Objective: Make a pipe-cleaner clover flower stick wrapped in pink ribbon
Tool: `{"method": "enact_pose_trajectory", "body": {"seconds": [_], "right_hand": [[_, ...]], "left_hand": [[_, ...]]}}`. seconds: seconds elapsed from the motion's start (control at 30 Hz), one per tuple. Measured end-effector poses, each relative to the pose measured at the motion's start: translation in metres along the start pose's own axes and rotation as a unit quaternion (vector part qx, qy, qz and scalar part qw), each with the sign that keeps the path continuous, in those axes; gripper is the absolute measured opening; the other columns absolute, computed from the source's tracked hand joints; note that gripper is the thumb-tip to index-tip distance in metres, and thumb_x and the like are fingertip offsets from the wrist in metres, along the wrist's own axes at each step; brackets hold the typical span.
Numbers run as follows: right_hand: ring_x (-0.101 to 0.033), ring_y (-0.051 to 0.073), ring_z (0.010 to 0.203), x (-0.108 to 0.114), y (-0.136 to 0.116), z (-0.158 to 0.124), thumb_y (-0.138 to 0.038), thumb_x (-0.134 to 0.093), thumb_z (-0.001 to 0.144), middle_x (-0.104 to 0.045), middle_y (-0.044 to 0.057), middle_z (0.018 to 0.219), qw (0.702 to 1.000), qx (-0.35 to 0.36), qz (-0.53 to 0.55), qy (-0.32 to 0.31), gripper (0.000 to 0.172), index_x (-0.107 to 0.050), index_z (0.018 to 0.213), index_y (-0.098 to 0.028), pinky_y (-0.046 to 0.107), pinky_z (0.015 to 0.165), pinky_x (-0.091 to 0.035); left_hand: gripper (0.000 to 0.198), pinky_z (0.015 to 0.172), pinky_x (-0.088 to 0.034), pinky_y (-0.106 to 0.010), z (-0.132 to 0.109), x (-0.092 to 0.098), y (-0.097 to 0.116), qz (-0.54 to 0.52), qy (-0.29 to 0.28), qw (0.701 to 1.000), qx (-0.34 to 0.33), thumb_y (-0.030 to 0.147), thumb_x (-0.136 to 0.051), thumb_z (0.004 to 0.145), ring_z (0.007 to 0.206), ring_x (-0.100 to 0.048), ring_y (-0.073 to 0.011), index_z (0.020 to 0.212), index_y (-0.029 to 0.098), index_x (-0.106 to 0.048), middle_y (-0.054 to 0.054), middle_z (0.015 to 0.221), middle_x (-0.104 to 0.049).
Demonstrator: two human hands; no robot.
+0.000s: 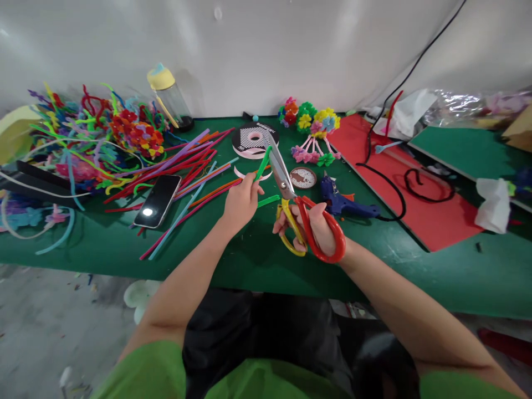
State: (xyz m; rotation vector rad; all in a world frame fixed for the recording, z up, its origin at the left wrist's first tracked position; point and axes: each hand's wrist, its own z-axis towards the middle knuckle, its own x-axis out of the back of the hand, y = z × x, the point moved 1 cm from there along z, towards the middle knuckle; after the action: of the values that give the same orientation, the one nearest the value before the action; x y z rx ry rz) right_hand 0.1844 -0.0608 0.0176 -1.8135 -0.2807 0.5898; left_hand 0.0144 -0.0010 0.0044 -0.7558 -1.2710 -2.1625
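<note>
My left hand pinches a short green pipe cleaner, its tip pointing up and away from me. My right hand is closed in the handles of a pair of scissors, one handle red and one yellow. The blades stand apart right at the green pipe cleaner; whether they touch it I cannot tell. Another green piece lies on the table between my hands. Behind the blades sits a black ribbon spool. A round brown-rimmed disc lies to the right of the blades.
Loose pipe cleaners and a phone lie to the left, before a colourful heap. A bottle stands behind. Pipe-cleaner flowers sit at the back. A corded blue glue gun rests beside a red board.
</note>
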Motion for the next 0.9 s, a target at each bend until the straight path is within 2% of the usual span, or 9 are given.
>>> {"method": "enact_pose_trajectory", "body": {"seconds": [0.13,0.27,0.43,0.67,0.8,0.9], "right_hand": [[-0.054,0.016,0.069,-0.003,-0.002,0.000,-0.084,-0.021,0.063,-0.056,0.007,0.076,1.000,-0.004,-0.005,0.029,0.067,-0.041,0.074,-0.021,0.017,0.031,-0.035],[-0.050,0.012,0.055,-0.007,-0.007,-0.001,-0.085,-0.020,0.062,-0.051,0.004,0.066,0.998,-0.022,-0.021,0.052,0.067,-0.038,0.069,-0.021,0.018,0.030,-0.035],[-0.040,0.008,0.037,-0.010,-0.008,-0.001,-0.082,-0.017,0.066,-0.040,-0.003,0.050,0.996,-0.036,-0.040,0.066,0.064,-0.036,0.066,-0.021,0.021,0.031,-0.034],[-0.041,0.008,0.035,-0.007,-0.010,-0.003,-0.074,-0.024,0.074,-0.042,-0.002,0.046,0.992,-0.043,-0.088,0.083,0.057,-0.040,0.063,-0.021,0.024,0.035,-0.036],[-0.040,0.008,0.034,-0.008,-0.012,-0.005,-0.074,-0.025,0.074,-0.043,-0.002,0.046,0.987,-0.057,-0.103,0.108,0.057,-0.041,0.062,-0.021,0.024,0.034,-0.034],[-0.035,0.007,0.031,-0.007,-0.008,-0.004,-0.074,-0.025,0.074,-0.038,-0.004,0.044,0.987,-0.068,-0.088,0.114,0.057,-0.039,0.061,-0.021,0.022,0.031,-0.028]], "left_hand": [[0.022,0.054,-0.043,-0.020,0.000,0.000,0.000,0.002,-0.006,1.000,0.006,0.022,-0.033,0.090,0.046,-0.053,-0.0065,0.102,0.014,-0.049,-0.002,0.072,-0.068],[0.021,0.053,-0.042,-0.020,0.000,0.000,0.001,0.005,-0.013,1.000,0.006,0.022,-0.032,0.090,0.045,-0.052,-0.0064,0.101,0.015,-0.049,-0.002,0.073,-0.068],[0.022,0.054,-0.043,-0.020,0.000,0.000,0.001,0.000,-0.016,1.000,0.007,0.022,-0.031,0.090,0.047,-0.054,-0.0068,0.101,0.015,-0.049,-0.002,0.073,-0.068],[0.021,0.053,-0.043,-0.020,-0.001,-0.001,0.003,-0.007,-0.022,1.000,0.010,0.021,-0.031,0.090,0.046,-0.053,-0.0062,0.099,0.015,-0.049,-0.002,0.074,-0.068],[0.020,0.053,-0.043,-0.020,0.000,0.000,0.002,0.002,-0.017,1.000,0.014,0.021,-0.031,0.090,0.046,-0.052,-0.0064,0.098,0.015,-0.049,-0.002,0.073,-0.068],[0.021,0.053,-0.042,-0.020,0.000,0.000,0.001,0.012,-0.012,1.000,0.017,0.021,-0.031,0.090,0.045,-0.051,-0.0067,0.099,0.015,-0.050,-0.002,0.074,-0.068]]}}
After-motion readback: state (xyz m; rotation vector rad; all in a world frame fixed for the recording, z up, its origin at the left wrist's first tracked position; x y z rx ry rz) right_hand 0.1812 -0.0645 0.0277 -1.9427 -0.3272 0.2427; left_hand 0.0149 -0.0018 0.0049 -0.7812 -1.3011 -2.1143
